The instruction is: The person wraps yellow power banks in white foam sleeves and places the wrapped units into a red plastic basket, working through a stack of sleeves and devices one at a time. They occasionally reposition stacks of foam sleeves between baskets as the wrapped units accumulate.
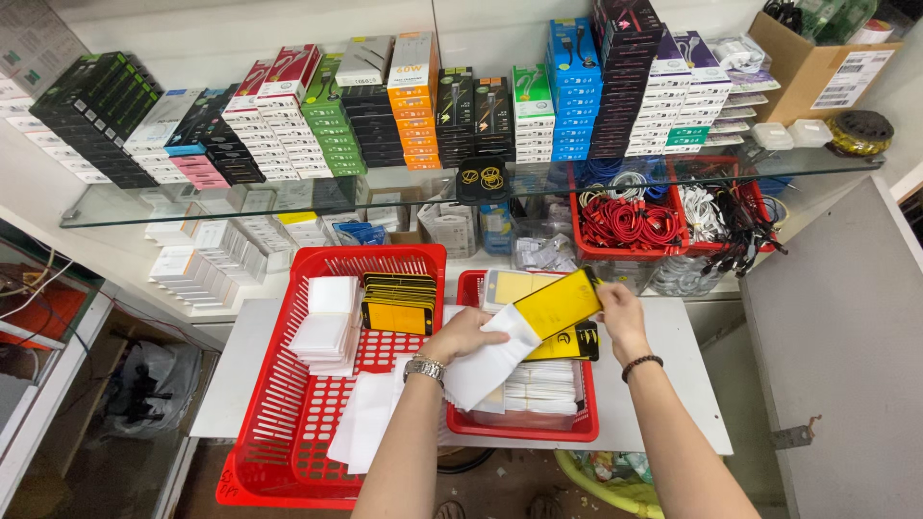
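Stacked boxes [404, 111] in green, orange, blue, black and white crowd a glass shelf [288, 197] along the back wall, with a cardboard carton [817, 62] at its right end. Below the shelf, small red bins hold coiled red cables [630, 221] and black cables [740, 226].

On the white tabletop [683, 380] sit two red baskets. The large red basket [288, 432] on the left carries a pile of white sleeves [327, 327] and a row of black-and-yellow packs [397, 303]; a few loose white sleeves lie at its front. The smaller red basket [524, 428] on the right holds more white sleeves stacked flat, with another black-and-yellow pack lying on top.

The left hand [466, 336], with a metal watch [424, 369] on the wrist, has its grip closed on a white sleeve [495, 360] over the smaller basket. The right hand [620, 312], with a dark bead bracelet [641, 364] on the wrist, pinches the upper end of a yellow pack [556, 306], tilted, whose lower end meets the mouth of the white sleeve. Both things hang just above the smaller basket, between the two hands.
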Demonstrator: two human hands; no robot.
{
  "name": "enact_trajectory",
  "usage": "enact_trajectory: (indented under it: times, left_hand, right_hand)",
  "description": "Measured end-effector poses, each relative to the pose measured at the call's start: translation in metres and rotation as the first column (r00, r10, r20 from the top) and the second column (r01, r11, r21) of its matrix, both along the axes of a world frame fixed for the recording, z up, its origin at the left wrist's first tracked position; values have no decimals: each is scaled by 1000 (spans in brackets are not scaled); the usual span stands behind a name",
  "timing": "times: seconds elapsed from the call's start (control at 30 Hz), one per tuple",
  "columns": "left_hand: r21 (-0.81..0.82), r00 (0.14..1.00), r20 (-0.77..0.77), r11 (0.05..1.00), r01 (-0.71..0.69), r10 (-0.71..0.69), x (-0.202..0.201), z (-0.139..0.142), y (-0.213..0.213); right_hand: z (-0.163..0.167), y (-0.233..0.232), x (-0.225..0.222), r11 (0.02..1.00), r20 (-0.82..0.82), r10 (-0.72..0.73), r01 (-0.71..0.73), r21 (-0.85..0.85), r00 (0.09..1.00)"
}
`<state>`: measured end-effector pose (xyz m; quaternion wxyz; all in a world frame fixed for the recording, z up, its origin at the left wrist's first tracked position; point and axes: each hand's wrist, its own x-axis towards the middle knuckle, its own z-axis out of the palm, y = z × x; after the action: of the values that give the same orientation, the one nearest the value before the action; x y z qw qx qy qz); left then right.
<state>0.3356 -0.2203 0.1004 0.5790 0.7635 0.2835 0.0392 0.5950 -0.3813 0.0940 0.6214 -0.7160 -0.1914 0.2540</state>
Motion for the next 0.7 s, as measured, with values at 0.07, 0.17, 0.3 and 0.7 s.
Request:
enact_trajectory:
  times: [0.07, 0.17, 0.3, 0.7]
  left_hand:
    - [31, 996, 8, 995, -90, 90, -13, -2, 12]
    - [76, 913, 106, 912, -403, 395, -40, -8, 27]
    - [361, 747, 282, 655, -664, 602, -96, -25, 41]
    - [629, 643, -178, 589, -508, 745, -162, -65, 11]
  right_hand:
    - [-15, -17, -3, 991, -8, -129, 128, -47, 992]
    - [-37, -35, -24, 964, 30, -130, 133, -229, 991]
    - [-40, -41, -57, 952, 122, -134, 162, -259, 983]
    - [-26, -16, -113, 831, 825, 251, 325, -452, 506]
